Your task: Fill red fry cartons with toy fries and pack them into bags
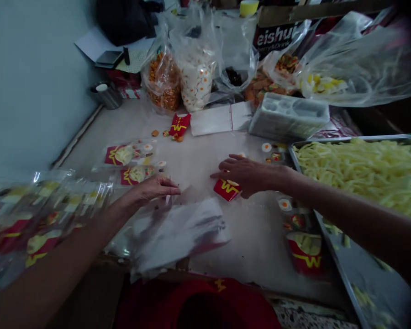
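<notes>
My right hand [248,177] reaches over a small red carton [228,189] with a yellow W, its fingers stretched and apart; part of the carton is hidden beneath it. My left hand [157,186] hovers at the upper edge of a blurred stack of plastic bags [181,233]. Its thumb and fingers are pressed together, and anything between them is too faint to make out. Just beyond it lie two clear packs, one with a red carton of fries [137,174] and another with a similar carton [121,155], alongside tiny egg and food pieces.
A metal tray [332,256] of pale toy-like fries [363,173] stands at the right, near another filled red carton [305,253]. Finished-looking clear packs [55,196] line the left edge. Bulging bags [197,73] and a clear plastic tray stack [289,116] stand behind.
</notes>
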{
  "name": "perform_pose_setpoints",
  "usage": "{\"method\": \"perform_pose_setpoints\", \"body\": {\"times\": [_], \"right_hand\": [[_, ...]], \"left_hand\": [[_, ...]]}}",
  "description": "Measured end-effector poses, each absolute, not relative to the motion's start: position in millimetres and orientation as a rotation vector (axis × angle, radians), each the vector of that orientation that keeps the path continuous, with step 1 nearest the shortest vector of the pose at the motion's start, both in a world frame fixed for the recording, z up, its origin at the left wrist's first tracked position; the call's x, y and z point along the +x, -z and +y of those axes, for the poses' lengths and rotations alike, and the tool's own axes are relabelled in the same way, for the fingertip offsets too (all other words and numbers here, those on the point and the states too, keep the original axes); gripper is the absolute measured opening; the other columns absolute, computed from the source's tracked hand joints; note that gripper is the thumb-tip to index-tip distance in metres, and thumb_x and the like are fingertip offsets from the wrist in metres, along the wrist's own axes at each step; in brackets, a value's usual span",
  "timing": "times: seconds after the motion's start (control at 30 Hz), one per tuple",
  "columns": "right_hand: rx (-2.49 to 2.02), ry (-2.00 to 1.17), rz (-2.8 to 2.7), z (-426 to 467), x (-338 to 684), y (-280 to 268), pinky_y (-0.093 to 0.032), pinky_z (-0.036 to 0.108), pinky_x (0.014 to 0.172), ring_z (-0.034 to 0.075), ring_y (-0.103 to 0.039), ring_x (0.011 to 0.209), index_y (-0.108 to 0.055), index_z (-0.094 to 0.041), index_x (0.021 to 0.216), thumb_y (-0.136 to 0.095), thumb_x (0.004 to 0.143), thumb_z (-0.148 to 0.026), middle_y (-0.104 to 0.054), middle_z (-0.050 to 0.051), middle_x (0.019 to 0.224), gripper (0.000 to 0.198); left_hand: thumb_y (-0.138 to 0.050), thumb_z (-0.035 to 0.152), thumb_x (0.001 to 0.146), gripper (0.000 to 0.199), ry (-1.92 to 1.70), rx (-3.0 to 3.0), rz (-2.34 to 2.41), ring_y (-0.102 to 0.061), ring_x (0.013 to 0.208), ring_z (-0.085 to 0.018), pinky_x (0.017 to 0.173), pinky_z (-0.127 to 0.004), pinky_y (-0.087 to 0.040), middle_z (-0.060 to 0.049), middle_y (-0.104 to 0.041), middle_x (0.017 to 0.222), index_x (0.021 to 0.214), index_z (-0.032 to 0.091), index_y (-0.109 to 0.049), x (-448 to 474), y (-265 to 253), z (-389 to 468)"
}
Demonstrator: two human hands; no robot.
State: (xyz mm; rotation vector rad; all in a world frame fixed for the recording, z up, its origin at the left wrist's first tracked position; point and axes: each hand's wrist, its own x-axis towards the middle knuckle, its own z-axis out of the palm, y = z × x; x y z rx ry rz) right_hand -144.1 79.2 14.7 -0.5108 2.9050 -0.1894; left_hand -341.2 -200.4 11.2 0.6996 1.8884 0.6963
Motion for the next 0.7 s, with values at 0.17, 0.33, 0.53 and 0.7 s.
{"method": "perform_pose_setpoints", "body": {"times": [0.17,0.33,0.53,0.7], "right_hand": [[-0.155,0.345,3.074,64,-141,-44,-0.042,0.046,0.096,0.033,-0.055,0.109,-0.036,-0.024,0.157,-0.084,0.063,-0.047,-0.060,0.013,0.123,0.108],[0.047,0.272,3.224,49,-122,-62,-0.041,0.051,0.096,0.036,-0.053,0.111,-0.035,-0.023,0.157,-0.081,0.065,-0.052,-0.057,0.014,0.126,0.107],[0.266,0.190,3.277,46,-118,-63,-0.041,0.055,0.093,0.039,-0.052,0.110,-0.037,-0.023,0.155,-0.083,0.062,-0.059,-0.056,0.015,0.123,0.110],[0.321,0.094,3.318,40,-119,-76,-0.039,0.056,0.092,0.041,-0.050,0.112,-0.037,-0.020,0.154,-0.080,0.065,-0.065,-0.055,0.017,0.122,0.108]], "left_hand": [[-0.082,0.045,0.062,0.031,-0.961,0.437,1.894,-0.053,0.058,-0.013,0.056,-0.025,-0.039,0.000,-0.063,0.063,0.070,0.018,-0.068,-319,-16,-205],[-0.077,0.048,0.069,0.028,-1.011,0.444,1.801,-0.052,0.059,-0.012,0.059,-0.026,-0.041,-0.001,-0.066,0.069,0.069,0.020,-0.071,-306,-33,-202],[-0.079,0.038,0.069,0.018,-1.108,0.367,1.836,-0.059,0.069,-0.013,0.068,-0.026,-0.045,-0.002,-0.072,0.078,0.076,0.021,-0.077,-295,-23,-201],[-0.087,0.038,0.061,0.028,-1.214,0.388,1.918,-0.054,0.061,-0.011,0.059,-0.025,-0.039,0.002,-0.065,0.065,0.067,0.017,-0.069,-276,-23,-194]]}}
